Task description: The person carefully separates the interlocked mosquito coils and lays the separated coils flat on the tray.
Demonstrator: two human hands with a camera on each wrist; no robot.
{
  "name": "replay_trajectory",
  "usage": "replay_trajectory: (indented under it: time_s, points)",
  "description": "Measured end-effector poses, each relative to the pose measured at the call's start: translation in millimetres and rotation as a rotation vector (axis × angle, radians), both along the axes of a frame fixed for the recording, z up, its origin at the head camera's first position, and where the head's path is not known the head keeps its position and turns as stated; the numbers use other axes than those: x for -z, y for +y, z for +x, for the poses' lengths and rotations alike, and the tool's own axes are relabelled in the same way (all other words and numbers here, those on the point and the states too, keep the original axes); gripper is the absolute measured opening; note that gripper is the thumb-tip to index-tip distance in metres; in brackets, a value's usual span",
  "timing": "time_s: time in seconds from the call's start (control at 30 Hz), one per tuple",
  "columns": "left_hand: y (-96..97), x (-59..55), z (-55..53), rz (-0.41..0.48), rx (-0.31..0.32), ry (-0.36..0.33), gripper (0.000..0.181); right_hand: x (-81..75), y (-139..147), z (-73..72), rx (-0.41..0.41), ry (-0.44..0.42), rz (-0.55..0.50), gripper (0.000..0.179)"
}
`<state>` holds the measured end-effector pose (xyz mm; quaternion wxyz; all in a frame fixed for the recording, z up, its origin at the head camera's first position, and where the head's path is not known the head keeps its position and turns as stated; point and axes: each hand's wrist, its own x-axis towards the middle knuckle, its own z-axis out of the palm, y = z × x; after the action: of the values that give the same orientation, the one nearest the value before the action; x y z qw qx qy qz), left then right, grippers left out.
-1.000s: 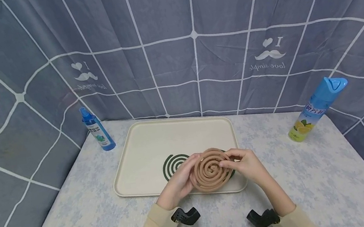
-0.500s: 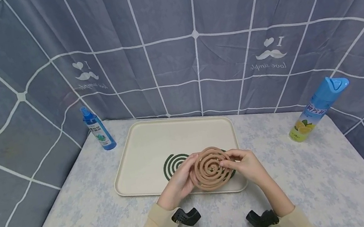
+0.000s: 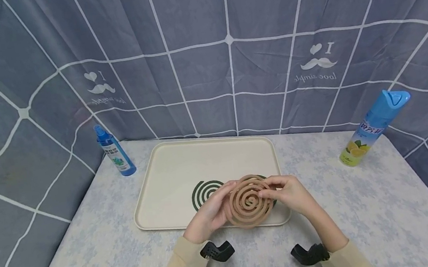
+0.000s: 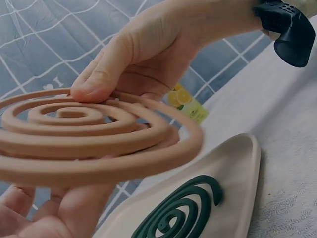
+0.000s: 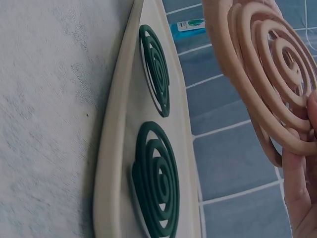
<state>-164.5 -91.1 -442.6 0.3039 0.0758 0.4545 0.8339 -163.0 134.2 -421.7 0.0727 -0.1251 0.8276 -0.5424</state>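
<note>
A brown mosquito coil (image 3: pixel 247 206) is held up over the front right of a cream tray (image 3: pixel 216 151). My left hand (image 3: pixel 211 209) grips its left edge; in the left wrist view, fingers (image 4: pixel 74 213) lie beneath it. From the right, my right hand (image 3: pixel 288 190) pinches the coil, thumb on top near the centre and fingers at its edge. In the left wrist view, the turns of the brown coil (image 4: pixel 163 163) sit at different heights, with gaps between them. Two green mosquito coils, a left one (image 5: pixel 156 69) and a right one (image 5: pixel 159 183), lie on the tray. The right one is mostly hidden in the head view.
A blue spray bottle (image 3: pixel 115 151) stands at the back left of the table (image 3: pixel 104 258). On the right is a blue and yellow aerosol can (image 3: pixel 373 129) with lemons on it. A grey-blue gridded curtain (image 3: pixel 206 75) hangs behind. Black cameras sit on both wrists.
The brown coil's turns looked tight together a second ago and now show wider gaps. Its lower edge has tipped slightly downward. Both hands keep nearly the same place.
</note>
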Motion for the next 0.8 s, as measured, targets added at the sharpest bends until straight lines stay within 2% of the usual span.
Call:
replay_trajectory:
  time_s: [0.1,0.3,0.4,0.5,0.6,0.8]
  points:
    - [-0.7,-0.5,-1.3,0.015,0.032,-0.017,0.023,-1.5,1,-0.8,-0.042,0.021,0.033,0.020]
    - [-1.6,-0.6,-3.4,-0.004,0.087,0.021,0.053,-4.1,2,-0.4,-0.131,0.101,0.097,0.014]
    - [-1.6,-1.1,-3.2,-0.031,0.095,0.023,0.060,-5.0,3,-0.4,-0.161,0.114,0.112,0.012]
    - [-1.7,-1.8,-2.9,-0.056,0.055,-0.003,0.061,-4.4,4,-2.0,-0.159,0.089,0.123,0.013]
    - [-2.8,-1.9,-3.1,-0.071,-0.028,-0.034,0.060,-1.5,7,-5.1,-0.130,0.051,0.115,0.015]
    - [-7.7,-0.2,-4.6,-0.050,-0.153,-0.023,0.061,8.5,11,-10.8,-0.035,-0.092,-0.014,0.022]
